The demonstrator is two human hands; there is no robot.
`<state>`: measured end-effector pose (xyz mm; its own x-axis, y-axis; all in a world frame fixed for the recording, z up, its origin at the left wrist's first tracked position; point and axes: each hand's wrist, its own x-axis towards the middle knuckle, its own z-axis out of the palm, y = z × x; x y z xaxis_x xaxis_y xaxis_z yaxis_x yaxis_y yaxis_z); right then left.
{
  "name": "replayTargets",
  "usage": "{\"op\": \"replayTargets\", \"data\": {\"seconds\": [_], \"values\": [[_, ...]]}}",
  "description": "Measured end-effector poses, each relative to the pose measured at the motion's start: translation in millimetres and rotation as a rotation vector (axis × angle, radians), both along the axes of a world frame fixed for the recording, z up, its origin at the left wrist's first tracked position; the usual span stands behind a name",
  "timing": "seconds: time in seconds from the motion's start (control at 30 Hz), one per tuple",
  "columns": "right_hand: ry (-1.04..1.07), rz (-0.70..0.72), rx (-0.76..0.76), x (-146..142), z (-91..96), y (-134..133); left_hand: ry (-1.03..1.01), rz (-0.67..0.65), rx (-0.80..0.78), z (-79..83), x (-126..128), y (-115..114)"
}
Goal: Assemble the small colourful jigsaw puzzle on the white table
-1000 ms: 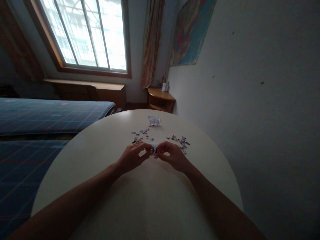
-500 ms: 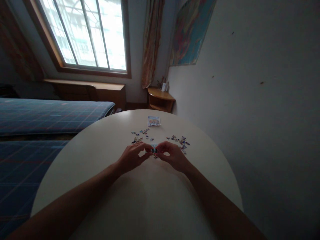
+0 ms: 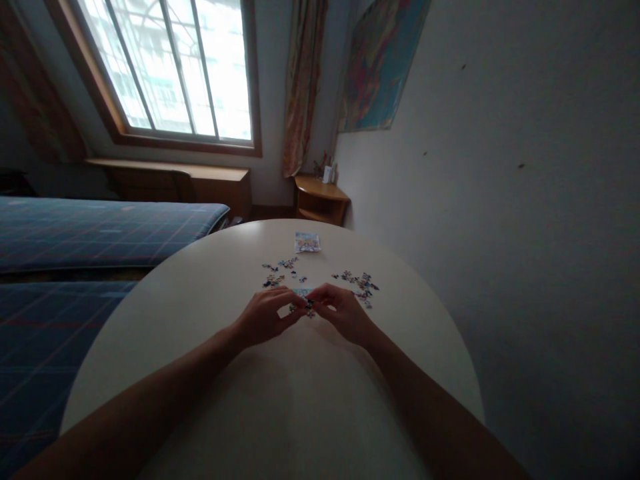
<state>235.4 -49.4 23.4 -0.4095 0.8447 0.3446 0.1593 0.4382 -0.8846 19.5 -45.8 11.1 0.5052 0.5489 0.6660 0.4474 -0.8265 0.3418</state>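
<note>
While our left hand (image 3: pixel 266 312) and right hand (image 3: pixel 345 312) almost meet, we've got fingers narrow on both, tips at the puzzle (image 3: pixel 302 292); can't tell if either grips it. Puzzle's partly hidden, between and just past our tips. From there: left pieces (image 3: pixel 273 281) 10–11 o'clock, packet (image 3: pixel 307 242) 12, right pieces (image 3: pixel 367 285) 2, all on our table (image 3: pixel 205 287). Bed (image 3: pixel 110 233) 10, window (image 3: pixel 220 73) 11.
</note>
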Motion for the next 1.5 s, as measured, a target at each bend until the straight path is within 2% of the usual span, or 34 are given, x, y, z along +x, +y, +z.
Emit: {"op": "replayTargets", "data": {"seconds": [0.37, 0.67, 0.97, 1.23, 1.4, 1.5], "values": [[0.081, 0.034, -0.127, -3.3, -3.7, -1.2, 0.051, -0.032, -0.001, 3.0, 4.0, -1.2], [0.162, 0.056, -0.236, -2.7, -0.5, -1.8, -0.003, 0.027, -0.112, -3.5, 2.0, -0.2], [0.189, 0.050, -0.303, -2.9, -0.6, -1.2, 0.003, 0.004, -0.084, -2.4, 1.2, 0.6], [0.080, 0.045, -0.234, 1.7, -3.0, 3.0, 0.000, 0.042, -0.080, -1.5, 1.4, 0.1], [-0.223, -0.053, -0.034, 10.7, 3.9, 2.7, 0.106, 0.018, -0.093, -4.5, -1.1, 3.1], [-0.350, -0.062, 0.066, 15.6, 3.6, 3.6, 0.165, -0.020, -0.102, -8.3, -3.3, 5.5]]}}
